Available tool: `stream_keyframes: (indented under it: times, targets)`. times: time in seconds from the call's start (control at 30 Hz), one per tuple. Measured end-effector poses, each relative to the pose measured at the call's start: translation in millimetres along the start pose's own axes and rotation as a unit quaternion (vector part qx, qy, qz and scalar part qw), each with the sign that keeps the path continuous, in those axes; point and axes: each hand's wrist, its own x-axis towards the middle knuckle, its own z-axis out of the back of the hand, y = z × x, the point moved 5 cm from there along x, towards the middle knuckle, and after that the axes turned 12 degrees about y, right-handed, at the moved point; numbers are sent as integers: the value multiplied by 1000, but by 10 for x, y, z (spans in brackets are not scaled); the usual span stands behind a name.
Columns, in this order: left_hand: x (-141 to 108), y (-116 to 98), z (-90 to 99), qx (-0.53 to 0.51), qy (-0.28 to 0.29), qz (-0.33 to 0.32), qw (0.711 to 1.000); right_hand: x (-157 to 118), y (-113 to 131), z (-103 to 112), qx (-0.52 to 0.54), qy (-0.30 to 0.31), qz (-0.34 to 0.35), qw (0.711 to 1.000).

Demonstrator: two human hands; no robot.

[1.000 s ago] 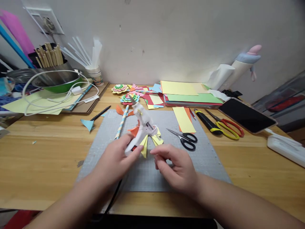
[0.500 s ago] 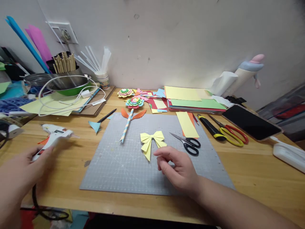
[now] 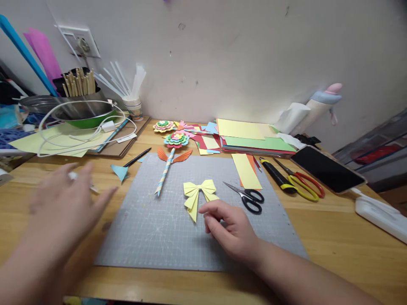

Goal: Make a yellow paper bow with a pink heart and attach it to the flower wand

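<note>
My left hand (image 3: 68,201), blurred by motion, is over the left of the table with thumb and fingers apart, holding nothing I can see. Behind it the white glue gun (image 3: 94,189) is mostly hidden; only its nozzle and a bit of body show. My right hand (image 3: 230,226) hovers or rests over the grey cutting mat (image 3: 152,250), fingers curled in and nothing visible in them. Just beyond its fingertips lies a folded yellow paper bow (image 3: 199,190). A paper flower (image 3: 176,140) on a striped stem (image 3: 164,173) with orange leaves lies further back.
Black-handled scissors (image 3: 251,199) and yellow paper strips (image 3: 246,171) lie right of the bow. Beyond are a utility knife (image 3: 276,174), red-yellow scissors (image 3: 305,184) and a phone (image 3: 327,168). A pen (image 3: 137,157), a pan (image 3: 92,120) and coloured paper (image 3: 241,128) stand or lie behind.
My left hand has let go of the glue gun and opened, moving right and slightly forward. My right hand stays by the bow. The camera view has shifted slightly.
</note>
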Motion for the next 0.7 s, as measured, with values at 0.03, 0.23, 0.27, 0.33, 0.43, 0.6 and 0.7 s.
stream_keyframes:
  times: [0.03,0.23,0.27,0.33,0.43,0.6,0.7]
  targets:
    - [-17,-305,-48,48,18,-48,998,5,4,6,-3,-1,0,1000]
    - [-209,-1583,-624,43,154,-352,922,10,25,80,-5,-63,6,998]
    - [-211,-1680,-695,27,158,-381,910,7,5,101,3,-86,-6,996]
    - [-128,-1748,-782,-27,150,-384,911,3,-68,150,27,-131,-50,990]
    - [120,-1593,-818,-76,95,-282,952,9,-182,258,32,-192,-119,974]
    - [241,-1387,-864,-77,104,-235,963,113,-207,493,-143,-191,-140,961]
    - [154,-1428,-879,-70,124,-259,955,202,-261,486,-223,-81,-138,961]
